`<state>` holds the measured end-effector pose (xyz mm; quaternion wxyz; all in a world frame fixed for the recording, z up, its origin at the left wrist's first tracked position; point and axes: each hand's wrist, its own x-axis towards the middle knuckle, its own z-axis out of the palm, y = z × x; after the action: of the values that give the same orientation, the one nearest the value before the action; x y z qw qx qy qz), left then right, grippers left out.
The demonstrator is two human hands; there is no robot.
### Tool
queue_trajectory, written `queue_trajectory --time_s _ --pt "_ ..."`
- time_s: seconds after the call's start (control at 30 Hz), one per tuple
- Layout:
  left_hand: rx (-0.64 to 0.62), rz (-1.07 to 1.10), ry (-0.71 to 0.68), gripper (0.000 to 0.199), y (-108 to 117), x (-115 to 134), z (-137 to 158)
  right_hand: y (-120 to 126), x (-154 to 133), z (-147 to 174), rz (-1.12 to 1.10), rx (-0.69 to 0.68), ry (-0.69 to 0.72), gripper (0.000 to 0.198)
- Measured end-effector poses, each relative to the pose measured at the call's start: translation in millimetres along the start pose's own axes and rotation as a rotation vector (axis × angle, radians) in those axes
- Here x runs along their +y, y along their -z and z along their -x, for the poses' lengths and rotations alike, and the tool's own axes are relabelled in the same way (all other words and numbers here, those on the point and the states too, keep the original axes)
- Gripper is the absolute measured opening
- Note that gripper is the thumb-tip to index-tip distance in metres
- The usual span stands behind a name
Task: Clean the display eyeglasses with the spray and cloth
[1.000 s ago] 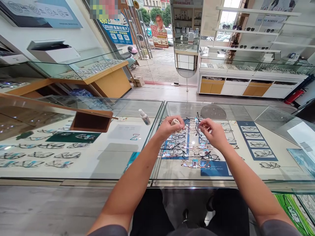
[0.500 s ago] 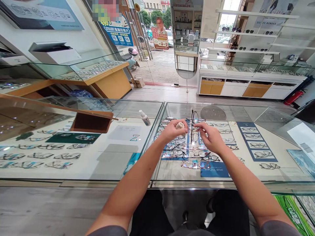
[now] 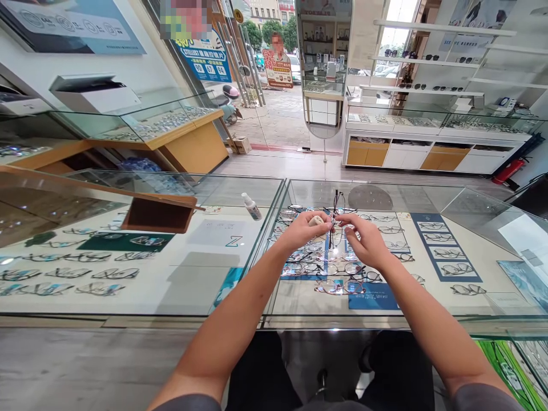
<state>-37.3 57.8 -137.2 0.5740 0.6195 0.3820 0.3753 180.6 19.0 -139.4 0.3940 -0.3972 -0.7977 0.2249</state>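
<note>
Eyeglasses, one pair, sit between two hands.

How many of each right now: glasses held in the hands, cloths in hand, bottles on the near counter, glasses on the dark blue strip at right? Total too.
Held glasses: 1
Cloth: 1
White bottle: 1
Strip glasses: 4
Total: 7

An eyewear shop
Rows of spectacles lie under the glass tabletop at eight o'clock; sunglasses sit on shelves at two.
</note>
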Motion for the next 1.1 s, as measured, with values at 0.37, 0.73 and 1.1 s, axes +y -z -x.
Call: queue_trajectory --time_s 0.37,0.73,1.1 --pt "-0.044 0.132 -0.003 0.045 -5 -4 1 -14 0 -9 -0.693 0.073 -0.42 0.037" --pt "-0.077 0.174 0.007 0.044 -4 -8 0 -10 3 -14 -0.811 0.068 -0.514 0.037" --pt "-0.101 0.651 0.022 0.053 15 10 3 5 8 -17 -0.836 0.037 -0.481 0.023"
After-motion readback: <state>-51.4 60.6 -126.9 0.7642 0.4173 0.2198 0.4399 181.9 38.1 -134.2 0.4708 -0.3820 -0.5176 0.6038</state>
